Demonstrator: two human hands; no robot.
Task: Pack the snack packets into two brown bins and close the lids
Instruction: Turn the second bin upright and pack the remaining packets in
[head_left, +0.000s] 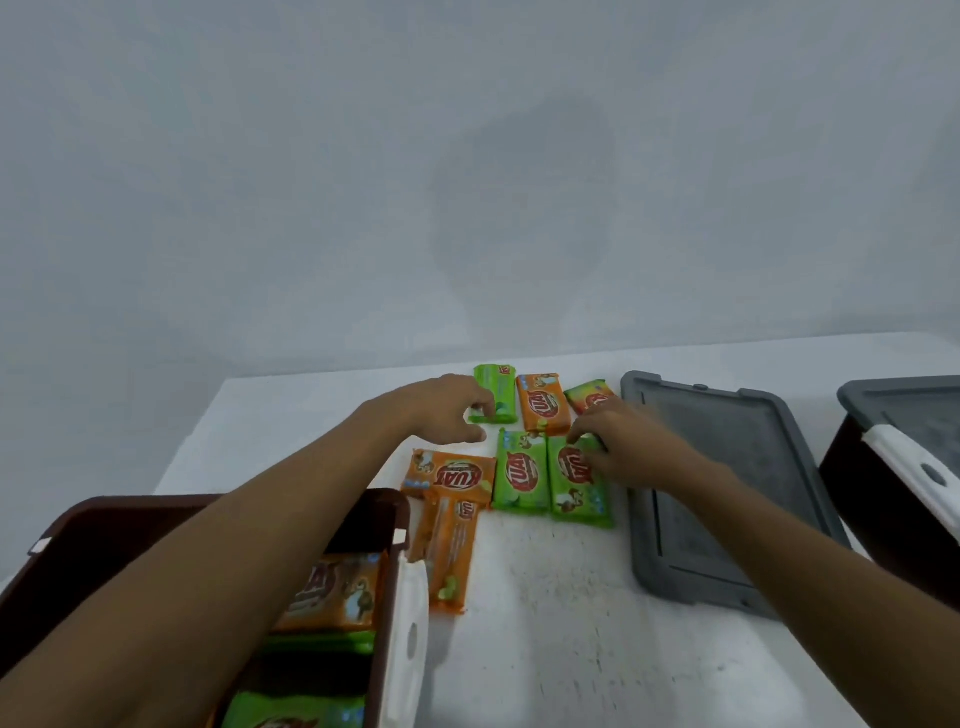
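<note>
- The left grip is curled onto the near end of the far green packet and appears to pinch it. The right grip is laid over the top edge of a nearer green packet; whether that one is grasped cannot be told.
- Nearest, the open brown bin is seen part-filled with packed packets.
- Seven packets are counted loose on the bench, between that bin and the grey lid, which lies flat.
- At the right edge, a second brown bin is seen, apparently lidded.
- Packing is judged under way: the pinched packet must be lifted clear and carried back into the open bin.
</note>
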